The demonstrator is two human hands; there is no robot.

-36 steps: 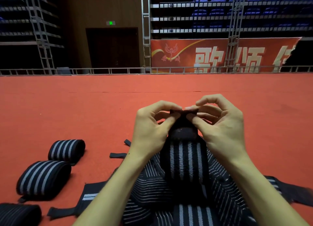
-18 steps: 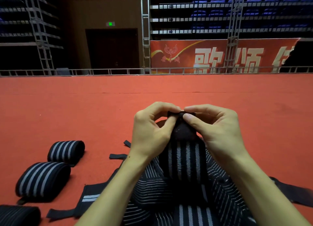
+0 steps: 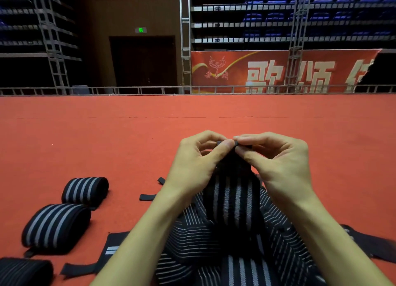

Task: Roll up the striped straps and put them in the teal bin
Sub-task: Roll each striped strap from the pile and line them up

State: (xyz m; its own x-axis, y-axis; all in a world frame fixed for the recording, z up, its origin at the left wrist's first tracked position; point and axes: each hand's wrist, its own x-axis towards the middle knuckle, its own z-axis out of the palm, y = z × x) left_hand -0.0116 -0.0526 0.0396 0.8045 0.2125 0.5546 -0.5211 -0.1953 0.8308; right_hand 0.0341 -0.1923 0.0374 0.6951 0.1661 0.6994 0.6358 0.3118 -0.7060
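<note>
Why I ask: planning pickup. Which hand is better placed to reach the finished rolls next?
Left, probably. The left hand and right hand both pinch the strap, but the rolls lie on the left; the right hand would cross over.

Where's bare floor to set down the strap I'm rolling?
Bare carpet runs from the left hand and right hand out to the railing, and right of the right hand. Crowded: three rolled straps at near left, and the loose strap pile at near middle.
</note>
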